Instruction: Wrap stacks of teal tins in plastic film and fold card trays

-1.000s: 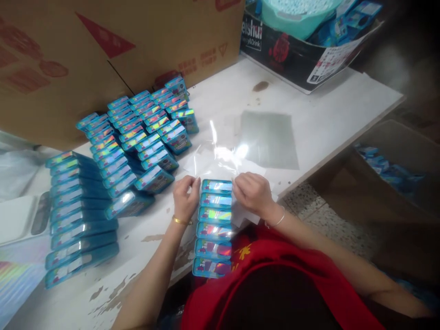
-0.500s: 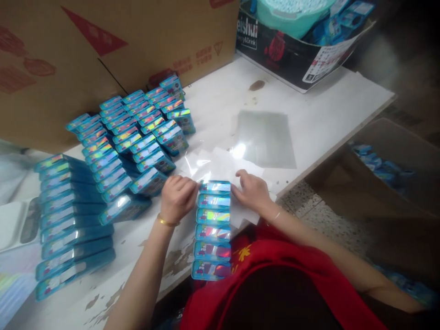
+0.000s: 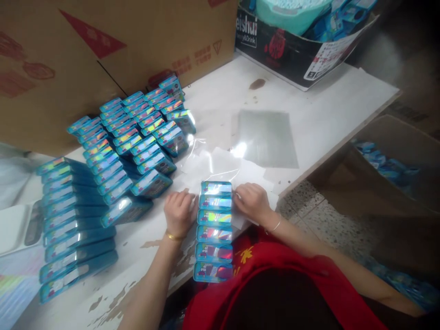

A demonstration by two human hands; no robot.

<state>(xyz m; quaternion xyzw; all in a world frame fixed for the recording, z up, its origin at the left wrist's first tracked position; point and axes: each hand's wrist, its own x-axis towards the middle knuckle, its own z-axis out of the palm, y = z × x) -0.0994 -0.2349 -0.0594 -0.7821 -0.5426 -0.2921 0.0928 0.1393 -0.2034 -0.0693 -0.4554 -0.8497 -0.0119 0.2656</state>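
Row of six blue packs [image 3: 215,233], one: lay between the hands, near end at the front edge of the white table [image 3: 337,98], by a red garment [image 3: 261,275]. Left hand [image 3: 179,213], right hand [image 3: 253,202]: beside its far end, fingers curled; whether they pinched clear film [image 3: 220,173] could not be told. Standing packs [image 3: 137,133]: crowded the left. Grey sheet [image 3: 268,140]: beyond the right hand; bare tabletop ran thence to a black box [image 3: 261,57].

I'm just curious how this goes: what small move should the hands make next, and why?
Probably smooth the clear film against the row of six blue packs: it extends beyond the row's far end, seemingly loose, and the left hand and right hand flank that end.
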